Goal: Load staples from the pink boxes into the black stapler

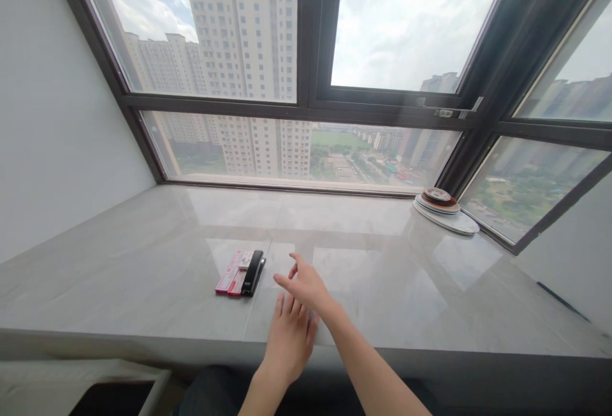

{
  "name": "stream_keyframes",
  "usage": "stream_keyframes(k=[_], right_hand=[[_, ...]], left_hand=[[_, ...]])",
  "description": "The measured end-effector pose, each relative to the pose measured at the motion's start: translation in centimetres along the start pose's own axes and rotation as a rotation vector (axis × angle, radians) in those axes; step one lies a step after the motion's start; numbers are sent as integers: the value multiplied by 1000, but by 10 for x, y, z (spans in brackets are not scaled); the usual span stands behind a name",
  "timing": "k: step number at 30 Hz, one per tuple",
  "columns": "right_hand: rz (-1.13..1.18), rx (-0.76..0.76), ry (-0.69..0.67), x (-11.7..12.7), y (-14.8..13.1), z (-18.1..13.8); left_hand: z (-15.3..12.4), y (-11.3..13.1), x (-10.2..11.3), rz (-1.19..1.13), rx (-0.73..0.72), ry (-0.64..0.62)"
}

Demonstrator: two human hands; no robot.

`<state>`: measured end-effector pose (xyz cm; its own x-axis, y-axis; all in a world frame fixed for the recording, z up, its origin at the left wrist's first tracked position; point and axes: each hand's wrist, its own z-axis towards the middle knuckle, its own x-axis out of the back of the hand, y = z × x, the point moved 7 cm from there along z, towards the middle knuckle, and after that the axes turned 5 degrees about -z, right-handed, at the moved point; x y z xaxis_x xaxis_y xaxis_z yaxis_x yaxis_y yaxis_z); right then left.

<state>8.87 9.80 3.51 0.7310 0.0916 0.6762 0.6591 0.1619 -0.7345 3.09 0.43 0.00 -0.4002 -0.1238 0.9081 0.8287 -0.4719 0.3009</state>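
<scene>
A black stapler (pixel 253 272) lies on the grey stone window ledge (pixel 143 276), beside two pink-red flat packets (pixel 231 273) on its left. My right hand (pixel 306 285) hovers just right of the stapler, fingers stretched out and apart, forefinger pointing left toward it, holding nothing. My left hand (pixel 289 336) rests below the right one near the ledge's front edge, fingers extended and together, partly covered by the right wrist. Neither hand touches the stapler.
A stack of round plates (pixel 444 209) stands at the back right corner of the ledge by the window. Dark window frames (pixel 310 107) run along the back, a white wall (pixel 57 136) bounds the left. A white cushion (pixel 71 384) lies below.
</scene>
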Motion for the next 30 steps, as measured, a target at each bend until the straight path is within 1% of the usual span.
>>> stream_keyframes(k=[1, 2, 3, 5, 7, 8, 10, 12, 15, 16, 18, 20, 23, 26, 28, 30], right_hand=[[11, -25, -40, -16, -12, 14], [7, -38, -51, -29, -24, 27], [-7, -35, -35, -39, -35, 38], [-50, -21, -6, -52, -50, 53], [-96, 27, -28, -54, -56, 60], [-115, 59, -53, -51, -54, 60], [-140, 119, -89, -33, -42, 55], [-148, 156, -91, -4, -22, 43], [-166, 198, -107, 40, 12, 16], [-185, 214, -95, 52, 22, 6], [-217, 223, -7, 71, 36, -13], [-232, 209, 99, 79, 43, -27], [-252, 127, 244, 75, 43, -39], [-218, 8, 376, 73, 42, -39], [-70, -56, 453, 79, 49, -35], [192, -127, 537, 90, 67, -33]], left_hand=[[-7, 1, 0, 1, 1, -15], [-13, 2, 0, 1, 1, -35], [-18, 3, 1, -2, -1, -55], [-25, 4, 4, -17, 15, -68], [-29, 4, 11, -52, 63, -32], [-30, 4, 16, -72, 93, 1], [-30, 4, 26, -106, 137, 65], [-26, 4, 32, -124, 159, 88], [-13, 2, 33, -112, 188, 71], [-7, 1, 32, -102, 197, 71], [6, 2, 28, -91, 193, 93], [18, 7, 22, -87, 134, 111], [28, 16, 9, -73, 18, 80], [32, 14, 3, -61, -8, 57], [35, 6, 2, -55, 7, 52], [38, -2, 2, -49, 30, 39]])
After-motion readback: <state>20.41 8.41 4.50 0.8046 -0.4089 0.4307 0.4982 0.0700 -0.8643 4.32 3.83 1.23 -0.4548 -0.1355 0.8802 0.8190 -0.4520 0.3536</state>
